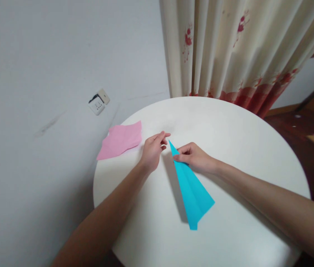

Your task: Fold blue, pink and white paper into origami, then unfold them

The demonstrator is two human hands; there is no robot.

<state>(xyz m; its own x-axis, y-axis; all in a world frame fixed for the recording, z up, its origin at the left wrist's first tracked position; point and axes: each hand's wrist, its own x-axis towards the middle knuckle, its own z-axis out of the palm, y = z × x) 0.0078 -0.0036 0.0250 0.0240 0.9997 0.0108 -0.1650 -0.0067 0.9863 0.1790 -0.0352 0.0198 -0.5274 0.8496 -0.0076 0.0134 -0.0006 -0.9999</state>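
Observation:
A bright blue sheet of folded paper (189, 185), shaped like a paper plane with a sharp tip and a wider tail, slants over the white round table (245, 148). My right hand (191, 157) pinches it near the pointed end, thumb on top. Its tail is nearest to me, and a shadow lies along its left side. Just left of the tip is my left hand (154, 148), apart from the paper, with its fingers partly bent and loosely spread and nothing visible in them.
Pink paper (123, 139) with uneven edges lies at the table's left rim, next to the wall (48, 74). A socket (97, 105) sits on that wall. Behind the table hangs a cream curtain (215, 48) with a red hem.

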